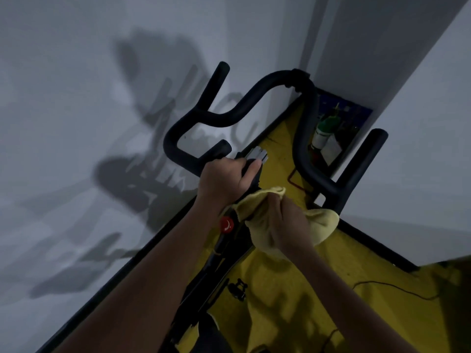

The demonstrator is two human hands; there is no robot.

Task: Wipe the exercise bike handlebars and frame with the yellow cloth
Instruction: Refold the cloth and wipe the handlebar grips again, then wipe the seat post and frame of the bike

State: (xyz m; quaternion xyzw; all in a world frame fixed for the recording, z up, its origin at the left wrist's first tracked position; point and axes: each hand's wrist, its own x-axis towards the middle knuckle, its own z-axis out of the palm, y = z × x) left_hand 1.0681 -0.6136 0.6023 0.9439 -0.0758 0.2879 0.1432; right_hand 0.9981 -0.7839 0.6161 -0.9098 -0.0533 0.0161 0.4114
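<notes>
The right hand (280,220) is gripping the yellow cloth (321,225) bunched against the bike's centre stem just below the handlebars (229,115), while the left hand (224,179) is clasping the stem top, so the wiping is seemingly mid-course, with bars and lower frame (204,289) apparently remaining.

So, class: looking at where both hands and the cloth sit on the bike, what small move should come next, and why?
Probably slide the right hand, which grips the yellow cloth, down the bike's frame toward the red knob. The left hand already grips the handlebars at their centre, bracing the bike.
</notes>
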